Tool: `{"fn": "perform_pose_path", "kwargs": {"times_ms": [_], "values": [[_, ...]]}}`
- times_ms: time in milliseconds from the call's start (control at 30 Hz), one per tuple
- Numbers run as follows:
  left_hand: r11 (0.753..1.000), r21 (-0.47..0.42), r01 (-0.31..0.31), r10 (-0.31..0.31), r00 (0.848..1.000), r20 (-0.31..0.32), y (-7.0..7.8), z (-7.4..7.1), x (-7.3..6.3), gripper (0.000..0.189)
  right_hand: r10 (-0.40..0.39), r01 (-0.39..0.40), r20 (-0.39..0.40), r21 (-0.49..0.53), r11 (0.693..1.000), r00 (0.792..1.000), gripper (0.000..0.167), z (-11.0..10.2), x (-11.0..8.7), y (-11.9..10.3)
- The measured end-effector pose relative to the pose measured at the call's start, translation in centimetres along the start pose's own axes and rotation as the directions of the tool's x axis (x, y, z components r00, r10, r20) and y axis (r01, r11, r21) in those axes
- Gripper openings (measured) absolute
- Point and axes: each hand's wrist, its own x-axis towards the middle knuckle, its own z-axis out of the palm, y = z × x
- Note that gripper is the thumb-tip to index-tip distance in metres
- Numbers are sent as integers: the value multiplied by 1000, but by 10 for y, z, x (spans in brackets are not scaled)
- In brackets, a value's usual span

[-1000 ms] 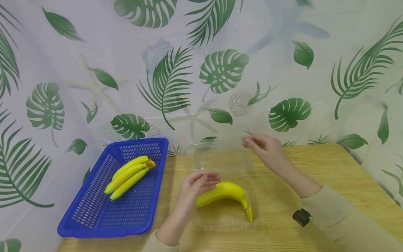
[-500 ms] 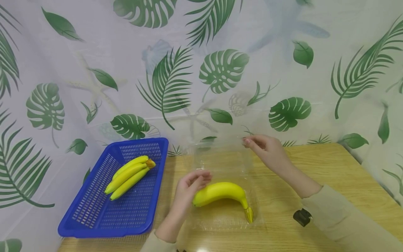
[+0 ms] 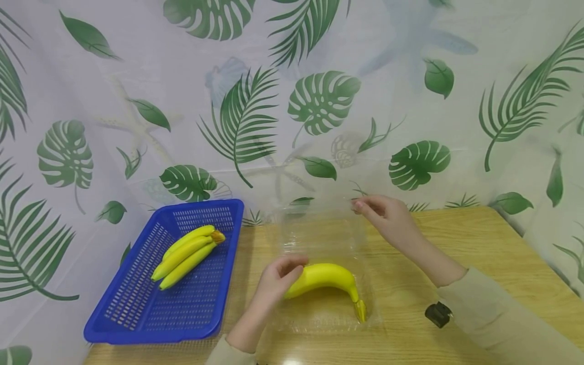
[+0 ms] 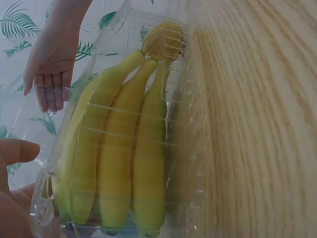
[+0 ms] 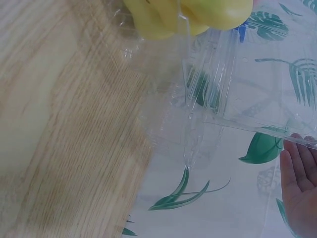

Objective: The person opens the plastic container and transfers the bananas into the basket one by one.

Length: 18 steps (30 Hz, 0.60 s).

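Note:
A bunch of yellow bananas (image 3: 326, 276) lies in a clear plastic clamshell box (image 3: 328, 322) on the table; the left wrist view shows several bananas (image 4: 116, 144) through the box wall. The box's transparent lid (image 3: 319, 230) stands raised at the back. At the bunch's left end is my left hand (image 3: 276, 281), bent fingers over the box's side and thumb apart from them; in the left wrist view the thumb (image 4: 20, 151) is clear of the box. My right hand (image 3: 388, 218) touches the lid's right edge with fairly straight fingers (image 5: 297, 163).
On the left, a blue plastic basket (image 3: 223, 289) holds another bunch of bananas (image 3: 189, 256). A small black object (image 3: 438, 315) is beside the right sleeve. A leaf-printed sheet (image 3: 365, 101) hangs behind the wooden table (image 3: 456, 243).
My left hand drew back slightly left from above the bananas, then came lower at their left end, its fingers more bent. The right hand and the lid stay still.

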Motion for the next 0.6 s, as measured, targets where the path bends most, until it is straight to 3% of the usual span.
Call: {"fn": "perform_pose_path", "kwargs": {"times_ms": [300,600], "values": [[992,122,-37,28,997,74,-3,0,3,34,-7,7,-4,2,1000,1000,31,0,0,1],[967,246,-60,33,993,114,-4,-1,2,47,-13,13,-6,2,1000,1000,31,1,-1,0]]}}
